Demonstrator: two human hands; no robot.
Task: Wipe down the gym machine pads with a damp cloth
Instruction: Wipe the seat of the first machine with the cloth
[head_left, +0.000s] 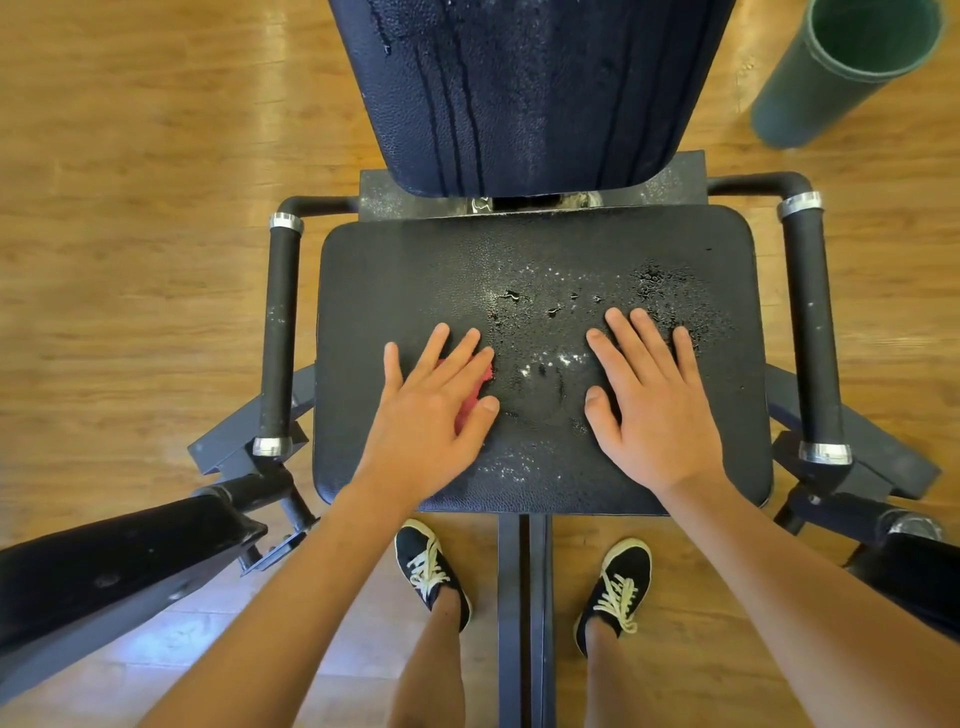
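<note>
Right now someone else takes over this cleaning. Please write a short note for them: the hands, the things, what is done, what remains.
Left hand lies flat on the red cloth, pressing it onto the seat pad.
Right hand rests flat and bare on the same pad.
Done: both pads are wet; the back pad shows drip streaks.
To do: droplets sit on the seat's middle and right; wipe them, then the back pad.
</note>
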